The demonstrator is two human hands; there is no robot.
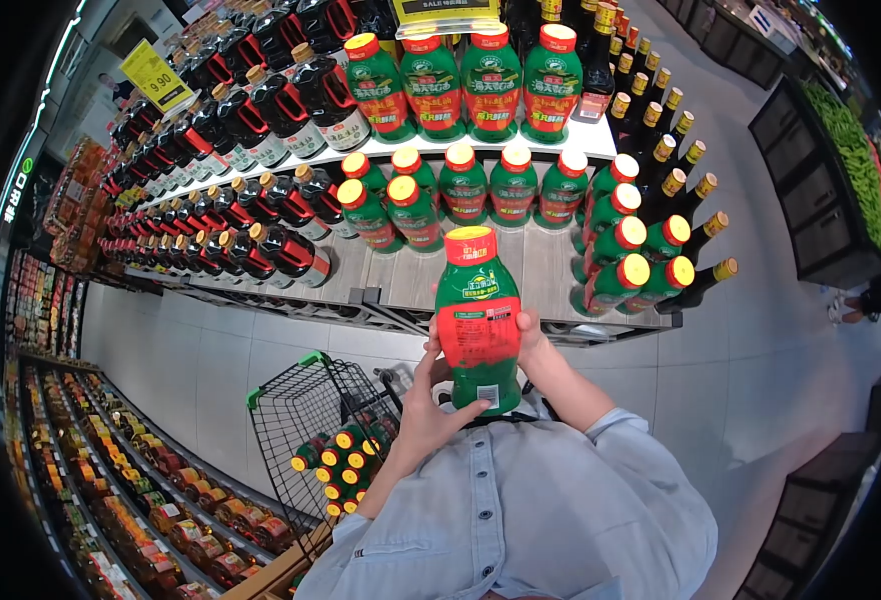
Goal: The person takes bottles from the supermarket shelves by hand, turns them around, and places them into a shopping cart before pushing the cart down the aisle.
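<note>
A green sauce bottle [480,335] with a red label and a red-rimmed yellow cap is held upright in front of my chest. Its back label and a barcode face me. My left hand [426,405] grips the lower left side, thumb beside the barcode. My right hand [533,340] clasps the right side, its thumb at the label's edge and its other fingers hidden behind the bottle. Just beyond stand matching green bottles [464,185] on the display's lower tier, with larger ones [489,85] on the tier above.
A black wire shopping cart [296,400] holding several green bottles with yellow caps stands at my left. Dark bottles with red handles [291,255] fill the display's left side; dark slim bottles [706,280] line its right. A shelf of jars [151,490] runs along the lower left.
</note>
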